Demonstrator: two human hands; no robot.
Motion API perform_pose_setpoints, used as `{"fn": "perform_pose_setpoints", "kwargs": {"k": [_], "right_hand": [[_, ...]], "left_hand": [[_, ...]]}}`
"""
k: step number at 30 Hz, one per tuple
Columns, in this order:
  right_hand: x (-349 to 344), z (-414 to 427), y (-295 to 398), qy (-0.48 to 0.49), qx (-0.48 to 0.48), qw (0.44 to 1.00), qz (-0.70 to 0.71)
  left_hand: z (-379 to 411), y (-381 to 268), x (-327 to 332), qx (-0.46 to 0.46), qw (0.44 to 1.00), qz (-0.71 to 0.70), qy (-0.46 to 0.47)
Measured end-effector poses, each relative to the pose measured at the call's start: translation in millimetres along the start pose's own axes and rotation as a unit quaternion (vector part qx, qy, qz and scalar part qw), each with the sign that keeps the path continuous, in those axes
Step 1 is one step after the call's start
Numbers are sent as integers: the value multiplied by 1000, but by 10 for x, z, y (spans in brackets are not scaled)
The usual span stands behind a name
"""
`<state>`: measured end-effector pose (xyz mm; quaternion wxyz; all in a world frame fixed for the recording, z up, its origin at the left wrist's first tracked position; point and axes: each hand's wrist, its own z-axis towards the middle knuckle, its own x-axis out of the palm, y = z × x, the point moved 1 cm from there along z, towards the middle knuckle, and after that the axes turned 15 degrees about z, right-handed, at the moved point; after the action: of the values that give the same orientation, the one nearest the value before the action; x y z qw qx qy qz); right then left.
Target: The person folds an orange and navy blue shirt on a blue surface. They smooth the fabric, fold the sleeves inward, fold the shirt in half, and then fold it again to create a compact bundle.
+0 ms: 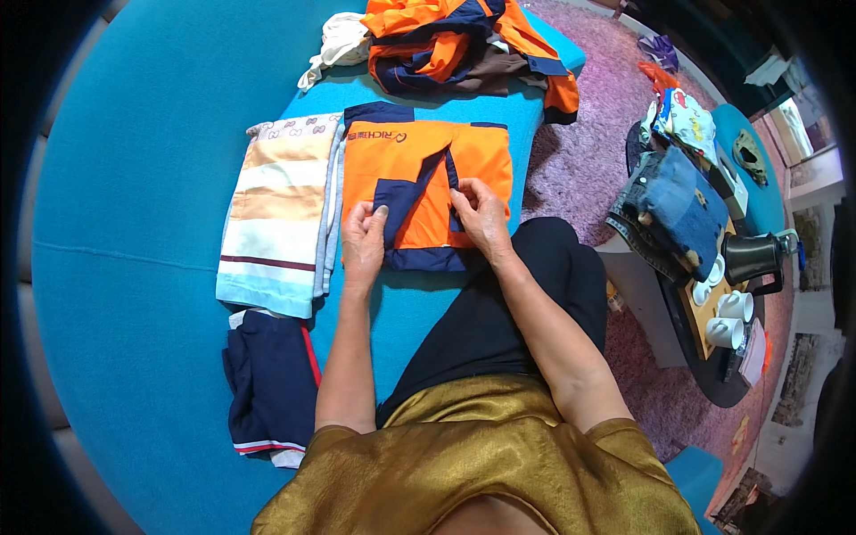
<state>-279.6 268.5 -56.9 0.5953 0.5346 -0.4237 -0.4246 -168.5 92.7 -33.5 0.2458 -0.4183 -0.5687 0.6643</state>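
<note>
An orange and navy work jacket [401, 154], folded to a rough rectangle, lies on the turquoise sofa seat before me. My left hand [364, 241] pinches the edge of a navy panel at its left side. With thumb and fingers, my right hand [481, 214] grips the navy-edged front opening right of the middle. Between the hands the front parts in a narrow V, showing orange cloth inside. Left of the jacket, and close against it, is a folded striped cloth [274, 200] in white, tan and light blue. Nearer to me lies a folded navy garment [274, 381] with red and white trim.
Crumpled orange and navy clothing [441, 53] and a white cloth [342, 40] lie at the sofa's far end. To the right, a low table [715, 381] holds folded denim [675, 207], white mugs [725, 332] and a dark kettle [749, 257]. A pink shaggy rug [582, 154] covers the floor between.
</note>
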Motion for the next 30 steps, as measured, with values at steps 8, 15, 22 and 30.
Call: {"fn": "perform_pose_setpoints", "kwargs": {"k": [8, 15, 22, 30], "right_hand": [[14, 4, -11, -32, 14, 999, -33], [-15, 21, -38, -36, 53, 997, 42], [146, -32, 190, -84, -15, 992, -96], [175, 1, 202, -60, -66, 991, -95]], "left_hand": [[-91, 47, -40, 7, 981, 196, 10], [-207, -199, 10, 34, 922, 378, -75], [-70, -618, 121, 264, 836, 457, -152], [378, -524, 462, 279, 834, 470, -71]]}}
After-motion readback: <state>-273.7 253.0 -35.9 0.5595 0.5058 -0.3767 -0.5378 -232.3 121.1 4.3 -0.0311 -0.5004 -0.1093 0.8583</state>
